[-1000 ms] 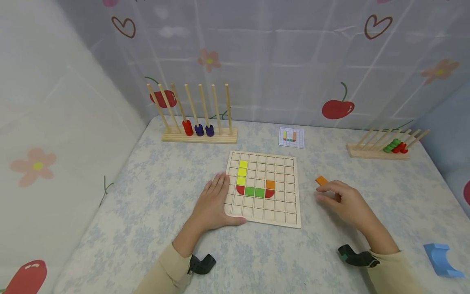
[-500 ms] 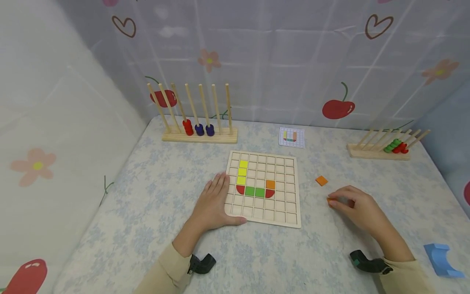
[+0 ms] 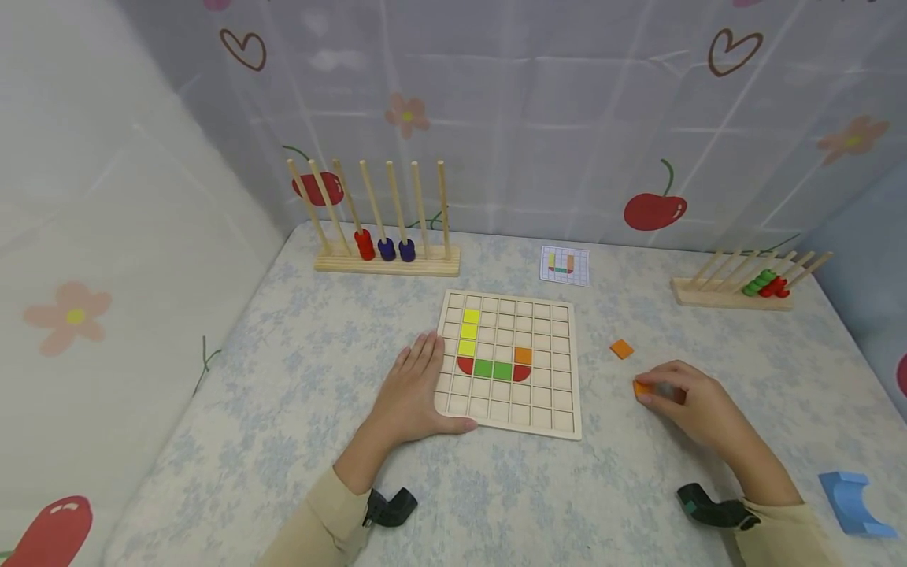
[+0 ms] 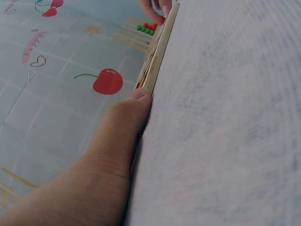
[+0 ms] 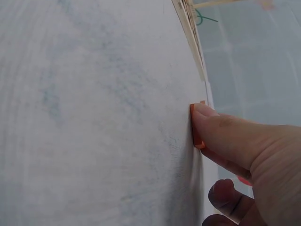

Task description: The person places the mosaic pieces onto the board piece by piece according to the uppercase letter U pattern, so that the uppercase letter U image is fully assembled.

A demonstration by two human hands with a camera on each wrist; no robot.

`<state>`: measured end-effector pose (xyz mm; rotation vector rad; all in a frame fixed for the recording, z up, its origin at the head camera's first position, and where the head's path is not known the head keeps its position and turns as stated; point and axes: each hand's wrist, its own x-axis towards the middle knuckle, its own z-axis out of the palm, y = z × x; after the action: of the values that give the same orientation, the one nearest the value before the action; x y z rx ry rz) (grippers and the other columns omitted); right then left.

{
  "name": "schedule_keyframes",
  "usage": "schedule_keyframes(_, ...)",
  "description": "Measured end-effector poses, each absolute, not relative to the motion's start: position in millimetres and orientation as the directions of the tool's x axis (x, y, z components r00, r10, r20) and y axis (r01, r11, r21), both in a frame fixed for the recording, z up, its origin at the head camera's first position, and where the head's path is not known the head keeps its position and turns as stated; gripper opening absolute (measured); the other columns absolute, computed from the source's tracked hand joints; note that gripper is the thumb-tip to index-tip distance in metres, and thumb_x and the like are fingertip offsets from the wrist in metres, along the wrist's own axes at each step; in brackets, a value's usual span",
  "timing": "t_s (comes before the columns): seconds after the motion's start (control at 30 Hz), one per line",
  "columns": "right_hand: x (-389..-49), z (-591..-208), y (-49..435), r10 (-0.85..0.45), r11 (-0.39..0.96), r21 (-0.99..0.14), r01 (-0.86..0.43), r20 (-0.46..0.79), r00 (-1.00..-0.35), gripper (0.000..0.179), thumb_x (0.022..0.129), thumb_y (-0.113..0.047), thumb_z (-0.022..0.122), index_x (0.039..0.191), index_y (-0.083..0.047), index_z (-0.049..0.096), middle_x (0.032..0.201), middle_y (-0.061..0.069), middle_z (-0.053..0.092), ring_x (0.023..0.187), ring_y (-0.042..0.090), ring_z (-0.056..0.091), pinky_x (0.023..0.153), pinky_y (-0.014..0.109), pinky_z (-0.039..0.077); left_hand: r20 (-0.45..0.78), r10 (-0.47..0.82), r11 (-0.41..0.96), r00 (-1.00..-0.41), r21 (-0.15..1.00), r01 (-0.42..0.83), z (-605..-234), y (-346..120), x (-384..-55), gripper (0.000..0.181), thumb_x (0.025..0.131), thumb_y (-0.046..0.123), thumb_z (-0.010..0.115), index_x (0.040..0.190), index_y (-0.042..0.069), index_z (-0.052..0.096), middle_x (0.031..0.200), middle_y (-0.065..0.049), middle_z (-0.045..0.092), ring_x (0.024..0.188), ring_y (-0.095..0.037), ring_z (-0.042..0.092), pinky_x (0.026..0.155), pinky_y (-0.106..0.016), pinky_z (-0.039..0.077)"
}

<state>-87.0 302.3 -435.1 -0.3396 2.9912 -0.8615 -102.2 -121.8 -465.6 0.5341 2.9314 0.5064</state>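
Observation:
A wooden grid board (image 3: 546,405) lies flat on the table. It bears yellow squares (image 3: 468,331) in a column, a row of green squares (image 3: 492,369) with a red rounded piece (image 3: 521,373) at either end, and one orange square (image 3: 523,356). My left hand (image 3: 411,394) rests along the board's left edge, fingers straight, thumb at the near corner. To the right of the board, my right hand (image 3: 697,402) pinches an orange tile (image 5: 194,126) between thumb and finger, low at the tabletop. Another orange tile (image 3: 621,349) lies just beyond that hand.
Behind the board lies a small pattern card (image 3: 564,265). A peg rack (image 3: 386,266) with red and blue beads stands at back left; another rack (image 3: 733,298) with green and red beads is at back right. A blue curved block (image 3: 853,504) lies at front right.
My right hand has drawn back toward the near right, off the farther orange tile, and now pinches the nearer one. My left hand stays on the board.

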Motion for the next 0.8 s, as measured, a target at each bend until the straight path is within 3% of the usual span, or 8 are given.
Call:
schedule_keyframes(0.47,-92.2,-439.5,300.9,-0.198,0.826,-0.529,-0.194,0.049,-0.979,0.024,0.086,-0.019,0.078,0.108,-0.015,0.068,0.105,0.005,0.066,0.069,0.005,0.041,0.057,0.022,0.036,-0.054,0.360,0.888,-0.931,0.326,0.324,-466.7,-121.6,-103.8,0.139,0.063,0.092,0.057,0.160,0.008,0.003,0.169,-0.007,0.001,0.157,-0.021,-0.001,0.127,-0.045,0.010)
schedule_keyframes(0.8,-100.6,-435.9,282.6,-0.174,0.787,-0.591,-0.177,0.063,-0.983,0.015,0.093,-0.021,0.070,0.107,-0.016,0.068,0.094,0.004,0.070,0.058,0.007,0.043,0.050,0.023,0.038,-0.058,0.360,0.887,-0.931,0.329,0.323,-467.5,-122.2,-103.2,0.140,0.063,0.093,0.056,0.160,0.008,0.001,0.169,-0.007,0.000,0.156,-0.021,-0.002,0.127,-0.045,0.009)
